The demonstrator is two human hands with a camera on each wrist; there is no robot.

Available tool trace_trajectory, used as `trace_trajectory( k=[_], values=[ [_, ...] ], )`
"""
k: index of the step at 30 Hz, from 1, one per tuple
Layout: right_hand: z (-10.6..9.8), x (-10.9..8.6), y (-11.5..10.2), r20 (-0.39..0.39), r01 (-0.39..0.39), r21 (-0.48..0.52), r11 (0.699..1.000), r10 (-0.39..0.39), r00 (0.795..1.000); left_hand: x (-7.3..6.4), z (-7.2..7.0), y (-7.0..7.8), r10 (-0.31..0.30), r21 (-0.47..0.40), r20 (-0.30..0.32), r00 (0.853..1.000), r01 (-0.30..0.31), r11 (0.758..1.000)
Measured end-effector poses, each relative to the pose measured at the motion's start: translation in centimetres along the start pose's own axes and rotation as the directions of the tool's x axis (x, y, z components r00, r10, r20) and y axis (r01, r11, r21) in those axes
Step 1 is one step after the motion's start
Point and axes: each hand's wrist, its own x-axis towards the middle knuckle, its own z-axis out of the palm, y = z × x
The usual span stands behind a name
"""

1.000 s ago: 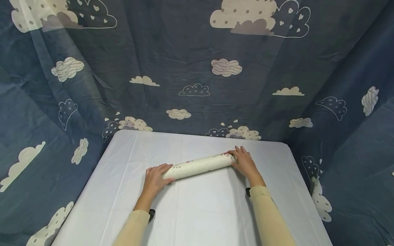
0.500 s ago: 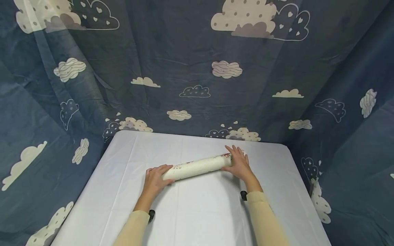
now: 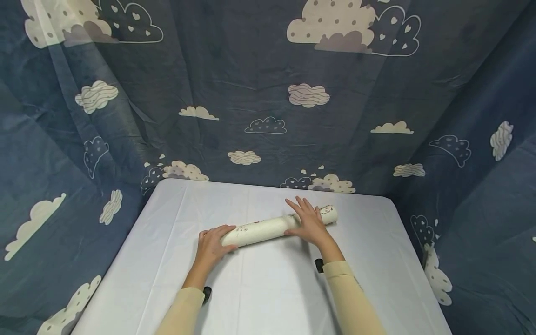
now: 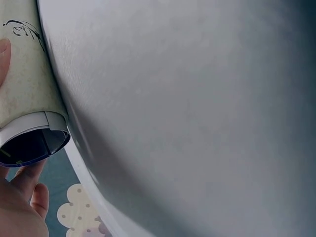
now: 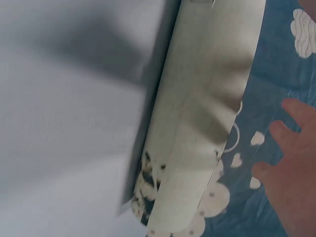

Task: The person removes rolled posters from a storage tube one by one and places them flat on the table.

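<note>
Sleeves of pale yellow come in from the bottom of the head view, each with a small dark device at the inner side of the wrist. Beneath them spreads a white-covered table, where a pale, flower-printed roll lies slantwise, its left end nearer the person and its right end farther off.

The left hand grips the nearer end, thumb on the person's side and fingers over the top, a hold that probably keeps the roll from turning or sliding. The roll is hollow, the 1 thing here that could contain anything: at this end the left wrist view shows a dark mouth with a dark blue rim and a pale layer wrapped outside it. Whether anything lies deeper inside is too dark to tell.

Farther along, well apart from the left hand, the right hand is spread over the roll short of its far end, fingers mostly straight rather than wrapped round it. (Shadows fall across the roll in the right wrist view, so I cannot tell how much it touches.) The 2 hands placed so far apart likely help govern the roll's length.

Behind everything, a dark blue curtain printed with clouds hangs past the table's far edge.
</note>
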Motion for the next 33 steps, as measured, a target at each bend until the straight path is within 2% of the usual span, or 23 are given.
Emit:
trace_trajectory(
  k=[11,17,29,33],
  values=[
    [1.4,0.4,-2.2,0.020,0.057,0.019,0.998,-0.057,0.998,0.1,-0.2,-0.1,-0.006,0.017,0.006,1.000,0.006,1.000],
    [1.9,0.3,-3.0,0.024,0.069,0.025,0.997,-0.070,0.997,0.0,0.0,0.0,0.016,0.009,0.003,1.000,-0.016,1.000],
    [3.0,0.0,-5.1,0.037,0.116,0.044,0.992,-0.118,0.992,-0.2,-0.1,0.2,0.006,0.001,0.005,1.000,-0.006,1.000],
    [3.5,-0.2,-5.5,0.063,0.112,0.039,0.993,-0.114,0.991,-0.1,0.0,0.3,0.009,0.003,0.004,1.000,-0.009,1.000]
  ],
)
